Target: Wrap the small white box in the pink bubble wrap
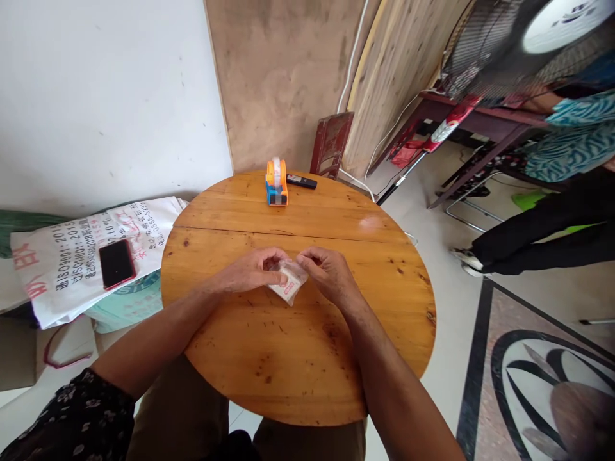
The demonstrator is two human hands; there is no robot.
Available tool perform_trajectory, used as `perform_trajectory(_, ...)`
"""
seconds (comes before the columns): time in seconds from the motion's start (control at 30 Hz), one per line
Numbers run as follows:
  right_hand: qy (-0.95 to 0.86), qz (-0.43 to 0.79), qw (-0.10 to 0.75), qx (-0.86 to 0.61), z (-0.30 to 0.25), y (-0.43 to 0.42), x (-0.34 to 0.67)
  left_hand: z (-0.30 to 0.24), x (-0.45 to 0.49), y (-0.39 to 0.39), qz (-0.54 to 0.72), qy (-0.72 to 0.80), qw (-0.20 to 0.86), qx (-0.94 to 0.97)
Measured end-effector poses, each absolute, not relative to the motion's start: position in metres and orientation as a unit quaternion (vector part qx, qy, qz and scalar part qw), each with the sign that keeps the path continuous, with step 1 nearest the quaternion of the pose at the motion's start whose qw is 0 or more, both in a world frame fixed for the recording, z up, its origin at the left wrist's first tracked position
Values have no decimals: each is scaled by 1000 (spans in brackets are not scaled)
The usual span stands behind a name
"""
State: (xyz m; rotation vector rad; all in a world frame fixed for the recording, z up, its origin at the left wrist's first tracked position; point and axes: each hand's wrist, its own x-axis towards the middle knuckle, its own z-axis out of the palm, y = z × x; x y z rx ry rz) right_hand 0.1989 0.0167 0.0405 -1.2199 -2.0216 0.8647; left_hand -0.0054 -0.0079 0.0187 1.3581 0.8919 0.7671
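Over the middle of the round wooden table (269, 346) I see a small clear plastic bag (291, 285) with a white piece printed in red inside. My left hand (257, 269) grips the bag's left side, its thumb pressed on top. At the bag's upper right corner, my right hand (329, 272) pinches the plastic between thumb and fingers. What exactly lies inside the bag is too small to tell.
Near the far edge stand an orange and blue tape dispenser (277, 182) and a black remote-like object (302, 182). To the left, a phone (117, 264) lies on printed white sacks (62, 256). A fan (500, 57), a chair (331, 144) and other people are beyond.
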Motion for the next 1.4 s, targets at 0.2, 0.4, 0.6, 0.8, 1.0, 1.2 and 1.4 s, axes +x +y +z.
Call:
perform_trajectory(0.2,-754,335,325,-461,37,18,198,16,-8,-5,338,386,635,578)
perform_trajectory(0.4,-808,295,272,-431,43,12,195,17,-8,-5,336,406,622,579)
perform_trajectory(0.6,-837,278,245,-402,52,9,199,16,-8,-6,328,444,561,617)
perform_trajectory(0.8,-853,208,280,-388,42,10,194,21,-7,-7,316,466,527,636)
perform_trajectory(1.0,-852,144,322,-386,33,9,188,23,-5,-9,322,469,526,633)
perform_trajectory(1.2,-865,165,296,-370,40,5,190,25,-6,-9,311,477,561,601)
perform_trajectory(1.4,-879,155,283,-351,40,6,192,21,-9,-4,306,491,566,588)
